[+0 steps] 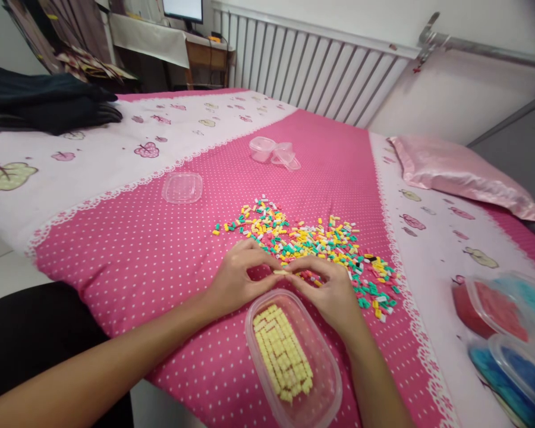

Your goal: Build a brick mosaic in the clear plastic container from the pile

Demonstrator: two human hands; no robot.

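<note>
My left hand (248, 270) and my right hand (324, 286) meet just beyond a clear plastic container. Between their fingertips is a small pale yellow toy brick (280, 272), pinched from both sides. Below my hands sits the clear container (327, 380), with a block of joined pale yellow bricks (283, 353) inside it. Right behind my fingers spreads a loose pile of small bricks (312, 238) in yellow, green, white and pink. My hands hide part of the pile's near edge.
On the pink dotted bedspread (129, 255) lie a clear lid (182, 188) and small clear containers (274, 151). Tubs of red (490, 309) and blue (524, 368) material stand at the right. A pink pillow (463, 175) and dark clothing (44, 98) rest farther off.
</note>
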